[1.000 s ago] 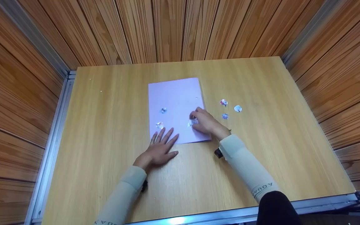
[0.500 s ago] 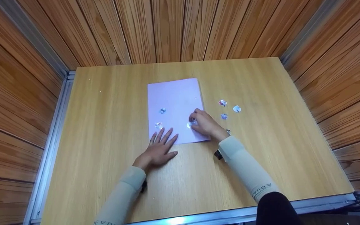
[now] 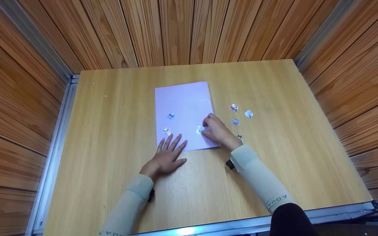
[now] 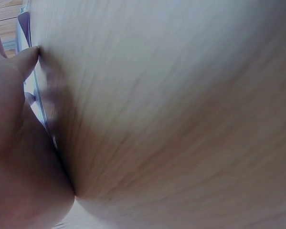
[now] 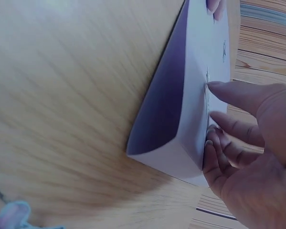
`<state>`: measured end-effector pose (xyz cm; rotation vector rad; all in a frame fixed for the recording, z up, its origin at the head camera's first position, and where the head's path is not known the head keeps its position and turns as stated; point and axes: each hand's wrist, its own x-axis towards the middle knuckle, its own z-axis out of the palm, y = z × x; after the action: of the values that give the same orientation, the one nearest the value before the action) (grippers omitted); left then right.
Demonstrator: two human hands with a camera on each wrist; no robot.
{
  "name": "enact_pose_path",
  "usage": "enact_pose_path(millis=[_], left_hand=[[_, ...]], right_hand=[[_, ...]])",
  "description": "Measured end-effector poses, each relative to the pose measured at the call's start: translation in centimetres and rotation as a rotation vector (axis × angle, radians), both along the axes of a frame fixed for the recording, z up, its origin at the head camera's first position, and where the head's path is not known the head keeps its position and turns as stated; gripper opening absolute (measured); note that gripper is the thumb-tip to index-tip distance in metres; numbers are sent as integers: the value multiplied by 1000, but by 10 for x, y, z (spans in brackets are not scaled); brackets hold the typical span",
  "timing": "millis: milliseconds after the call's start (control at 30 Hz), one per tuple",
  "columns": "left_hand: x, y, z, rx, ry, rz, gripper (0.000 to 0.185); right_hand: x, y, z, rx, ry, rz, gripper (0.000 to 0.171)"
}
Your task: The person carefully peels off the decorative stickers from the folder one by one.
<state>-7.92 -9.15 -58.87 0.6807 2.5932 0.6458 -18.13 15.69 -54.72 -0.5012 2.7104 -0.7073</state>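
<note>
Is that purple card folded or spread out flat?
Folded. In the right wrist view, the purple card shows an upper and a lower layer joined along one side, with a gap between them at one end.

From above the table's [image 3: 110, 131] near edge my head view faced forward and down, while wrist views looked low and close along my left hand [image 3: 167, 160] and right hand [image 3: 218, 130], head and right wrist sharing the lilac card [image 3: 187, 101].

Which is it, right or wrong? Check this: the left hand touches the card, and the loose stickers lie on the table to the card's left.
Wrong side: the head view shows the loose stickers on the table, to the right of the card. The left hand does touch the card.
</note>
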Motion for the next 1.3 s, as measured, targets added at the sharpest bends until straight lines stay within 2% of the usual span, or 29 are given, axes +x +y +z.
enact_pose_path(millis=[133,367,500,800,833,1033,1300], left_hand=[[1,0,5,-32,12,-6,72],[1,0,-2,21,16,1,72],[2,1,4,-29,22,-6,72],[1,1,6,-35,19,-8,73],[1,1,9,-42,23,-11,73],[1,1,8,-51,30,-9,72],[3,1,8,-55,22,2,72]], right_hand=[[3,-1,0,-7,-4,-44,26],[4,-3,1,-7,-23,-75,19],[3,-4,2,-11,-36,-90,15],[0,-6,6,13,14,-55,12],[0,-6,6,11,11,-54,12],[0,-5,5,-26,-60,-86,9],[-2,-4,5,-11,-59,-71,13]])
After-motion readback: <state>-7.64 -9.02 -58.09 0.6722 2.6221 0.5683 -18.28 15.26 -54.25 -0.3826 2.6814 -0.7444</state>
